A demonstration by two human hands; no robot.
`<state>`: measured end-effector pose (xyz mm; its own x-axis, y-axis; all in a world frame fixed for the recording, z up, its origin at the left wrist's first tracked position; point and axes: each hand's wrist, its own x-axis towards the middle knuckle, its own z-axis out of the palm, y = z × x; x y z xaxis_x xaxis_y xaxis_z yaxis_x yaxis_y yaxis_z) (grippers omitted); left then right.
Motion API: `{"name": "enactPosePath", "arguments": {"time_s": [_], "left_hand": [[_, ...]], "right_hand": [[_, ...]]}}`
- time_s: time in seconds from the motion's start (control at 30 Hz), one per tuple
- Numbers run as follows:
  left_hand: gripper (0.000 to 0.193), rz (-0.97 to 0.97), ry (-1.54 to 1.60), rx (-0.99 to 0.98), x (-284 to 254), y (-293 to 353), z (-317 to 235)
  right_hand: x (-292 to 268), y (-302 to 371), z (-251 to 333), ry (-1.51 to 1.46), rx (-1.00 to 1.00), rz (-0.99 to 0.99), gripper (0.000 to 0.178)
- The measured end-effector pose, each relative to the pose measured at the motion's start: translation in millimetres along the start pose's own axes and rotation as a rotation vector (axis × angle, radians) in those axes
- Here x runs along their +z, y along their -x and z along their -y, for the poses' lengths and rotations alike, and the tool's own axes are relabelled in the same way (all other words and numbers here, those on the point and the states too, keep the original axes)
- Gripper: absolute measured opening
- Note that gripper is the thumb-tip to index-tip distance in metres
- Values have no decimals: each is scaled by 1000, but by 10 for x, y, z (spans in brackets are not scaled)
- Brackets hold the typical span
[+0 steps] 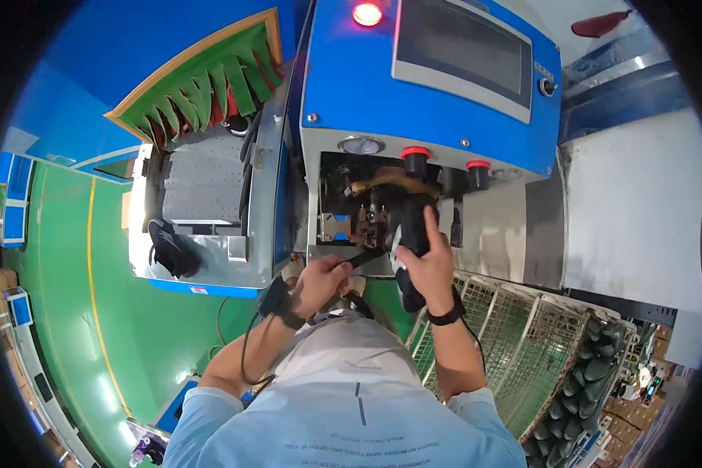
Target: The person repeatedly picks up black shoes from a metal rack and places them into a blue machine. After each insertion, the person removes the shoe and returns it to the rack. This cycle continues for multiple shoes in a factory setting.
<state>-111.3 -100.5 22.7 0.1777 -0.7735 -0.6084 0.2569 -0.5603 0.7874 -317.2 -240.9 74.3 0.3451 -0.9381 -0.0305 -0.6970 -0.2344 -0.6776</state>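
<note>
My right hand (pixel 432 269) grips a black shoe (pixel 416 228) with a white patch on its side. The shoe stands lengthwise in the machine's front opening, my index finger stretched along it and my thumb on its left side. Left of it, my left hand (pixel 322 282) is closed on the near end of a flat dark strip (pixel 363 257). The strip's far end reaches toward the metal clamp parts (pixel 370 222) inside the opening. I cannot make out whether the strip touches the shoe. A curved tan piece (pixel 394 182) sits behind the clamps.
The blue machine (pixel 351 86) carries a screen (pixel 464 51), a lit red lamp (pixel 367 14) and red-topped knobs (pixel 416 161). At left, a conveyor (pixel 203 175) with a green strip curtain (pixel 203 101) bears another black shoe (pixel 171 248). A wire rack (pixel 495 343) stands right of me, with several dark shoe-shaped pieces (pixel 581 390).
</note>
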Motion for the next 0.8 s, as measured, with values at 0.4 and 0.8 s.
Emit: {"name": "enactPosePath", "arguments": {"time_s": [0.4,0.8], "left_hand": [[23,0,110,76,-228,-470,445],[42,185,-361,74,-427,22,-132]], "right_hand": [[617,-404,217,617,-23,-27,81],[631,-33,319,467,-58,-212,90]]}}
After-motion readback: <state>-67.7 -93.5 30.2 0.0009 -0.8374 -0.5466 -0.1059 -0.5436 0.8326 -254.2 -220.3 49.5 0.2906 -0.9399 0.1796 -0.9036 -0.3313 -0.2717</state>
